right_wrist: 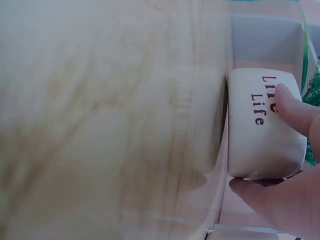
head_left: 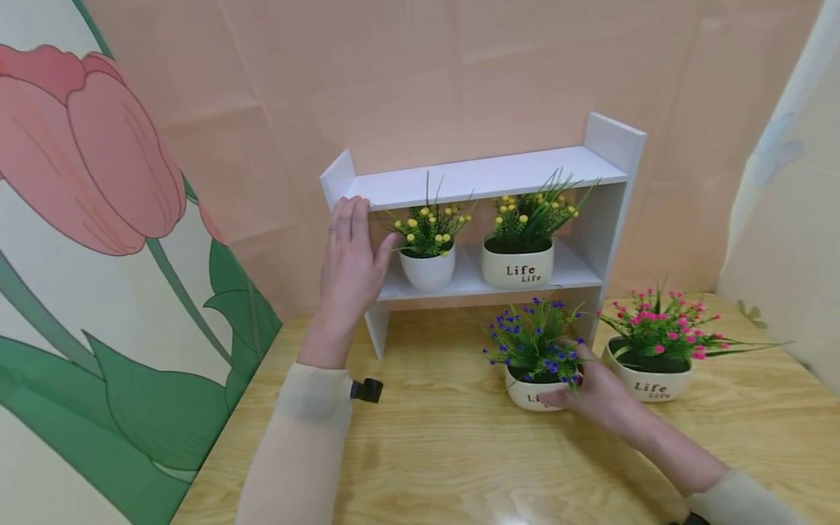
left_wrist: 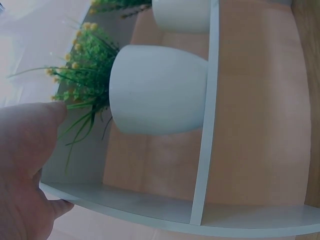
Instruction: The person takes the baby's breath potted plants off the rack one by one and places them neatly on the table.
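Note:
My left hand (head_left: 351, 255) rests on the upper left corner of a white two-tier shelf (head_left: 472, 175), fingers straight and thumb spread beside a round white pot (left_wrist: 157, 90) of yellow flowers. Low in front of the shelf, my right hand (head_left: 600, 390) grips a white potted plant with blue flowers (head_left: 534, 350). Its thumb (right_wrist: 292, 107) lies over the "Life" lettering on the front, with fingers at the side. Whether the pot (right_wrist: 260, 145) touches the table is unclear. An oval "Life" pot with yellow flowers (head_left: 518, 262) stands on the middle board.
Right of my right hand, a "Life" pot with pink flowers (head_left: 656, 372) stands on the wooden table (head_left: 420, 452), close to the shelf's right side panel (head_left: 613, 219). A peach-coloured backdrop (head_left: 420, 80) hangs behind. A tulip-printed panel (head_left: 125, 306) borders the left side.

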The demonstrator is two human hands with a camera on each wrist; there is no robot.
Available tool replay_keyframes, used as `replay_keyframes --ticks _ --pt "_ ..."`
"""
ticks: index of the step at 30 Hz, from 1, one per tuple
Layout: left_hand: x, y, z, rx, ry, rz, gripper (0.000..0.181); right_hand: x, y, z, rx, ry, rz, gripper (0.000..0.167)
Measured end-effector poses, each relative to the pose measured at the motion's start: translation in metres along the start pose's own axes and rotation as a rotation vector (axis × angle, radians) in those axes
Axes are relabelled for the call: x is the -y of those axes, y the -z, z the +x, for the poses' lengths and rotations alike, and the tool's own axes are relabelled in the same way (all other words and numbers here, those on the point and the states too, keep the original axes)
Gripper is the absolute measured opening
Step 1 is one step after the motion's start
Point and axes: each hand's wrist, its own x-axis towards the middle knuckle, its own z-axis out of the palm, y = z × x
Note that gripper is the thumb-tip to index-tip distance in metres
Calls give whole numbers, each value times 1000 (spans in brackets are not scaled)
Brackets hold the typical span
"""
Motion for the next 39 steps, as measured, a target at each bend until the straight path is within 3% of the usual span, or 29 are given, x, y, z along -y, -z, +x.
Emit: replay_keyframes --ticks 5,14,27,39 --pt "-1 1 0 -4 -4 -8 75 -4 3 0 -2 46 -38 104" --pt "-1 2 0 14 16 -5 76 -5 6 -1 -2 12 -149 106" --pt "-1 1 1 21 17 -7 77 -8 6 -1 -14 42 -145 102" --pt "-1 2 -1 23 9 -11 76 -8 6 -3 -3 21 -143 116"
